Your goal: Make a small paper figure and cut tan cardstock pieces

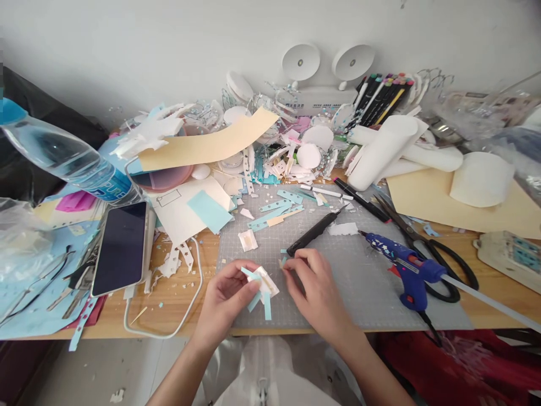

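Note:
My left hand (pixel 230 293) is closed on a small white paper piece (pixel 267 281) with light blue paper strips (pixel 267 305) sticking out of it. To its right, my right hand (pixel 315 287) pinches a tiny scrap of paper (pixel 283 261) between thumb and finger. A black craft knife (pixel 315 232) lies just beyond the right hand on the grey cutting mat (pixel 350 304). Another small white paper square (pixel 247 241) rests on the mat beyond the left hand. Cut light blue strips (pixel 274 213) lie further back.
A blue glue gun (pixel 403 265) and black scissors (pixel 416 234) lie at right. A phone (pixel 120 245) with a white cable (pixel 198 282) and a water bottle (pixel 76 155) stand at left. Paper rolls (pixel 382 152), markers (pixel 384 98) and paper scraps crowd the back.

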Available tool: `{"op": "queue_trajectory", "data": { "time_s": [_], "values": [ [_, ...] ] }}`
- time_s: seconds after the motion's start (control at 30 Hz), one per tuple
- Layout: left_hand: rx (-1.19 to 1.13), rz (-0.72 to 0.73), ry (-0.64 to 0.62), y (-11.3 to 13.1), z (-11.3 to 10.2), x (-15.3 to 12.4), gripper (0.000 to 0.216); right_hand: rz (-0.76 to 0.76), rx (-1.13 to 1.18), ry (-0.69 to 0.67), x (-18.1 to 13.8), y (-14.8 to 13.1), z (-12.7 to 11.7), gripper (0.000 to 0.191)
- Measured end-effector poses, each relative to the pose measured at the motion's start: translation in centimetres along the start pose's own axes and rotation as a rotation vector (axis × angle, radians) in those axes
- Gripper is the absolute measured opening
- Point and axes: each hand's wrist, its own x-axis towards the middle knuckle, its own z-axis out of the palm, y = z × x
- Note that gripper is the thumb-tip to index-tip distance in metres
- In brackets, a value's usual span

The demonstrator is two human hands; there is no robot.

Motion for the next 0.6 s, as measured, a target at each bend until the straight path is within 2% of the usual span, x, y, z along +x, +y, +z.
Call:
{"op": "queue_trajectory", "data": {
  "time_s": [0.07,0.17,0.27,0.33,0.43,0.53,0.6],
  "values": [
    [-0.019,0.023,-0.02,-0.1,-0.2,-0.3,0.016,0.061,0.238,-0.046,-0.1,-0.4,-1.0,0.01],
    [-0.037,0.075,-0.054,0.0,-0.4,-0.7,0.017,0.231,0.593,-0.183,-0.1,-1.0,-2.7,0.012],
    [-0.025,0.169,-0.114,0.2,-0.3,-1.0,0.015,0.403,0.806,-0.305,0.1,-1.5,-3.5,0.019],
    [-0.016,0.213,-0.165,0.2,-0.2,-1.0,0.013,0.454,0.877,-0.336,0.3,-1.5,-3.2,0.022],
    [-0.022,0.202,-0.177,-0.1,-0.2,-0.8,0.013,0.499,0.883,-0.236,0.7,-1.2,-1.9,0.025],
    [-0.019,0.182,-0.088,-0.6,-0.5,-0.7,0.014,0.499,0.806,-0.034,1.1,-0.7,-0.7,0.026],
    [-0.02,0.154,-0.013,-0.8,-0.6,-0.6,0.014,0.466,0.766,0.039,1.3,-0.4,-0.5,0.023]
  ]
}}
